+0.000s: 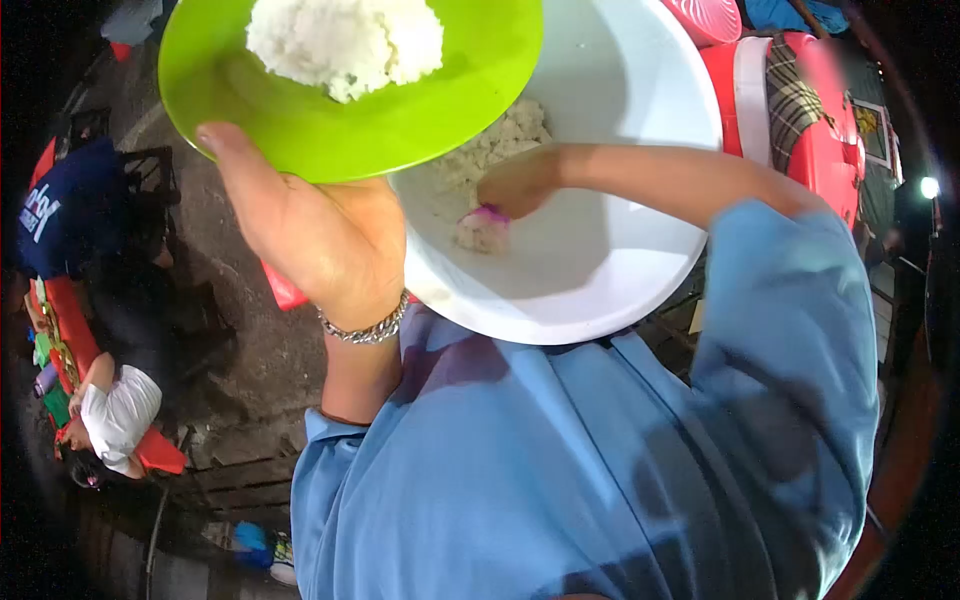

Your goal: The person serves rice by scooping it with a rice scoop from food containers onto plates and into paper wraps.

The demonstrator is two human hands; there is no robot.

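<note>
My left hand (320, 230), a chain bracelet at its wrist, supports a bright green plate (300, 140) from below with the thumb over the rim. A mound of white rice (345, 40) sits on that plate. To the right, my right hand (522, 183) reaches down into a large white tub (640, 260) and is closed around a small purple utensil (487, 214). Most of the utensil is hidden by my fingers and rice. Loose rice (520, 125) lies in the tub around this hand. The plate overlaps the tub's upper left part.
Right of the tub stands a red container (838, 140) with a checked cloth (793, 95) on it. A pink ribbed item (703, 18) is behind the tub. People in dark (75, 215) and white (120, 412) shirts are at the left near a red table (75, 325).
</note>
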